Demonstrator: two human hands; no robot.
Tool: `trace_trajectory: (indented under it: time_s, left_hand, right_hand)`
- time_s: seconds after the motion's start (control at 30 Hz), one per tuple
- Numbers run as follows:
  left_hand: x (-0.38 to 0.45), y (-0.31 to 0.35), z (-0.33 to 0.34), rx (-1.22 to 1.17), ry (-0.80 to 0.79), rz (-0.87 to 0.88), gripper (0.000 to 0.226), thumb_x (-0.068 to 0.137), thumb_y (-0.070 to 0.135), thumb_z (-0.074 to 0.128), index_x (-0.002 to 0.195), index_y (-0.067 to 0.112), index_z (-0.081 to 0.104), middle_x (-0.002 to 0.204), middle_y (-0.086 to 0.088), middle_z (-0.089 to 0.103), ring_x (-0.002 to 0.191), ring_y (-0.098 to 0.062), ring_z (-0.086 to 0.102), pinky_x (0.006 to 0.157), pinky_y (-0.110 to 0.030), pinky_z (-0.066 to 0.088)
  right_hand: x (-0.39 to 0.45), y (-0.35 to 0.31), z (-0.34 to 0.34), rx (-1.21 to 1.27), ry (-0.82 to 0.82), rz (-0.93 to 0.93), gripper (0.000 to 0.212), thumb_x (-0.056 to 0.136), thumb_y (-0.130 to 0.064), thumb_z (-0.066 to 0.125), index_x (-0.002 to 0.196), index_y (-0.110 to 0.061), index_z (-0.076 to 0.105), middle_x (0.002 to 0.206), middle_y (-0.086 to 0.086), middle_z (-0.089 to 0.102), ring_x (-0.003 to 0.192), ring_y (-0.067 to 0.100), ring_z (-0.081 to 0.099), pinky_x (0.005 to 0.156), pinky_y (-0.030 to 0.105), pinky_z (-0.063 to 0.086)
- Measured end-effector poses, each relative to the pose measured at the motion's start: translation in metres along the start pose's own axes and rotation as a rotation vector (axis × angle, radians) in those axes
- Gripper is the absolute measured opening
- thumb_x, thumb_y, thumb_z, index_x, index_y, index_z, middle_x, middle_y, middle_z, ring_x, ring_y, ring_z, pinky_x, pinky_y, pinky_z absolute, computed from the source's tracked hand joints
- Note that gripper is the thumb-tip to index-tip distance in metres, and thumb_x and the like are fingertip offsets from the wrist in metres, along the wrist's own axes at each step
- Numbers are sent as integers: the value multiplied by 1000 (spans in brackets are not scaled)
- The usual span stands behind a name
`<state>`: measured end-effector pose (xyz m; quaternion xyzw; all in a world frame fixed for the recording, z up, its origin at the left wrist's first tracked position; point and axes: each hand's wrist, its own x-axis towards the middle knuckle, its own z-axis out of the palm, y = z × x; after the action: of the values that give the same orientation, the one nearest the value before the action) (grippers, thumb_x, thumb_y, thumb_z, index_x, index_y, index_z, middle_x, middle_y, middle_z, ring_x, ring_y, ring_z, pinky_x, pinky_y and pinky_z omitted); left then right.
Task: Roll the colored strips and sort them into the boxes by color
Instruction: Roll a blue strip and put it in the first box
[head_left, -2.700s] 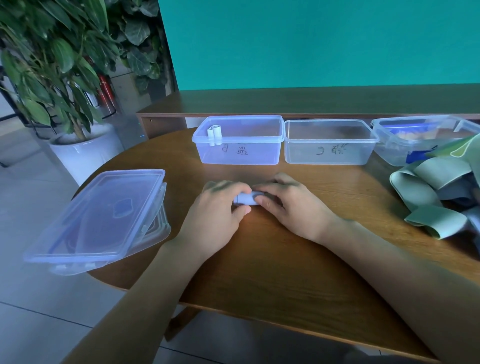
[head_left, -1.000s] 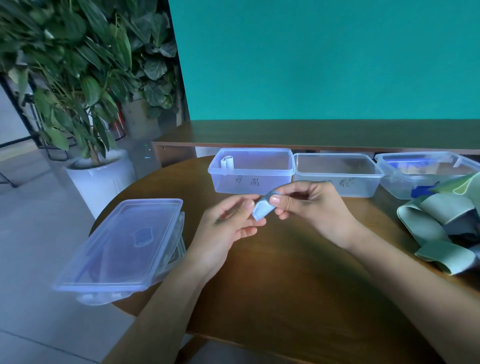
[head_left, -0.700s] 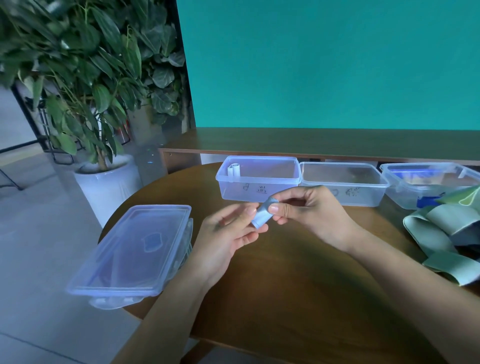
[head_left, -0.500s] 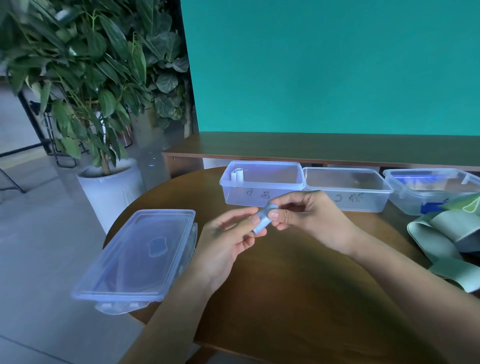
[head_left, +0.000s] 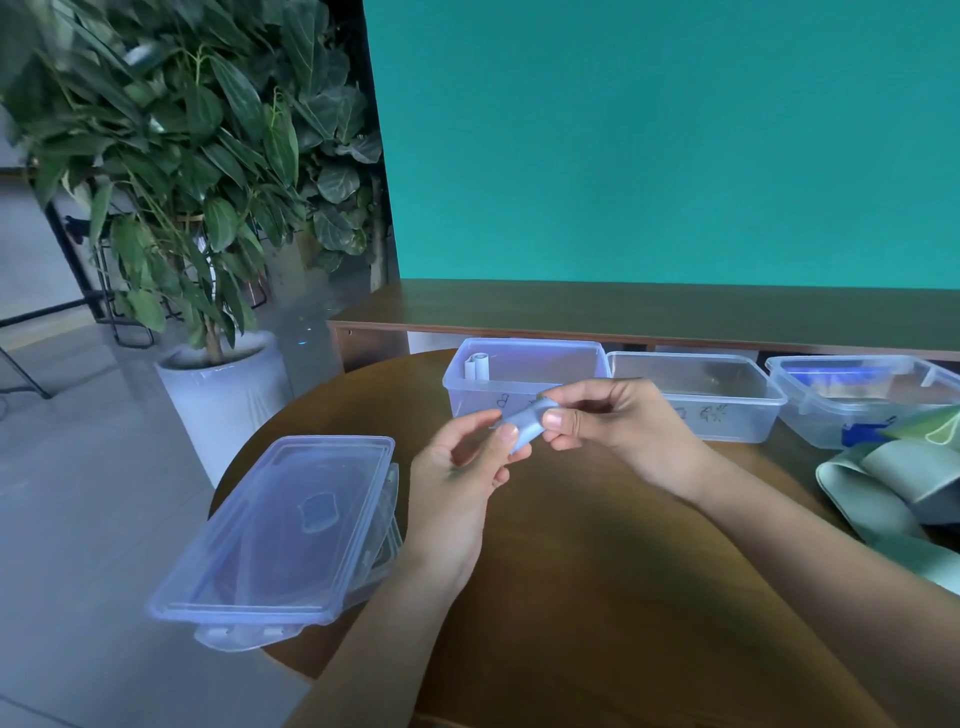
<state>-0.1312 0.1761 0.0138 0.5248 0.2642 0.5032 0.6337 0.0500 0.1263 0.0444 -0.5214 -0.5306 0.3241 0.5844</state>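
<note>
A small rolled light-blue strip (head_left: 525, 426) is held in the air above the round wooden table (head_left: 597, 597). My right hand (head_left: 613, 431) pinches its upper end between thumb and fingers. My left hand (head_left: 462, 467) pinches its lower end with thumb and fingertips. Behind the hands stand three clear boxes in a row: the left box (head_left: 524, 376) holds pale rolled strips (head_left: 477, 366) in its far left corner, the middle box (head_left: 696, 395) looks empty, and the right box (head_left: 862, 400) holds blue things. A heap of unrolled green and grey strips (head_left: 893, 493) lies at the right.
Stacked clear lids (head_left: 280, 530) overhang the table's left edge. A potted plant in a white pot (head_left: 223, 395) stands on the floor to the left. A wooden bench (head_left: 649, 312) and a teal wall run behind the boxes.
The roll was pressed on the table under both hands; both hands have since lifted it into the air. The view has tilted upward, and the hands barely shifted in the last second.
</note>
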Motion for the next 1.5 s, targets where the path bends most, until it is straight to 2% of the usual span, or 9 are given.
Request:
trace_trajectory:
  time_s: [0.17,0.4,0.57,0.63,0.77,0.97,1.13,1.27,1.5]
  left_hand:
    - [24,3,14,4,120,82,23,91,22,72,113,18,68,94,4,78,92,-15,74,84,-30,54]
    - [79,2,33,80,239,89,25,93,30,70,117,21,66,87,5,77,84,-8,74,70,-20,55]
    - [112,-20,36,388,413,142,31,100,42,56,126,25,58,84,2,72,58,-5,69,53,-9,47]
    - [120,-36,36,490,428,139,30,102,41,52,126,26,58,79,-1,72,54,-10,69,58,-15,52]
    - [126,-60,33,734,431,130,45,100,55,42,132,28,58,82,8,65,76,-19,71,69,-40,62]
    - [126,-70,26,989,474,195,40,103,50,40,134,33,58,96,10,60,81,-4,54,60,-23,49]
    - [127,-75,25,956,493,237,40,101,49,47,134,33,61,128,2,46,90,-5,50,62,-15,41]
    - [128,-76,23,897,469,226,39,101,46,49,136,32,59,131,2,41,92,-2,48,62,-3,29]
    - [127,-76,22,821,438,226,36,102,39,51,136,32,59,132,3,39,96,-2,48,66,-2,32]
  right_hand:
    - [33,-6,-5,24,-8,-2,38,80,-17,75,114,1,73,105,15,76,83,18,74,81,26,59]
    - [82,-10,-19,-15,-59,-14,19,91,-10,70,108,-4,76,104,16,76,89,17,74,82,20,57]
    - [126,10,-31,-238,50,-6,6,90,-8,75,94,-11,78,87,13,75,76,15,72,83,25,60]
    - [144,20,-36,-408,118,37,7,88,-11,78,95,-12,77,84,6,76,70,15,72,81,24,59]
    - [171,34,-36,-541,136,128,24,83,-11,83,104,-10,71,84,-2,69,64,20,66,62,18,55]
    - [207,53,-32,-703,107,131,25,75,-13,89,96,-10,75,96,10,76,77,20,66,84,32,59]
    - [222,65,-21,-819,30,136,29,77,-17,89,102,-11,77,98,8,76,77,18,64,79,26,54]
    - [230,70,-11,-855,5,140,28,80,-15,86,106,-10,77,102,6,74,78,17,61,77,25,50]
    - [240,74,-1,-977,-33,125,24,84,-16,81,106,-11,75,107,10,73,100,26,67,91,34,55]
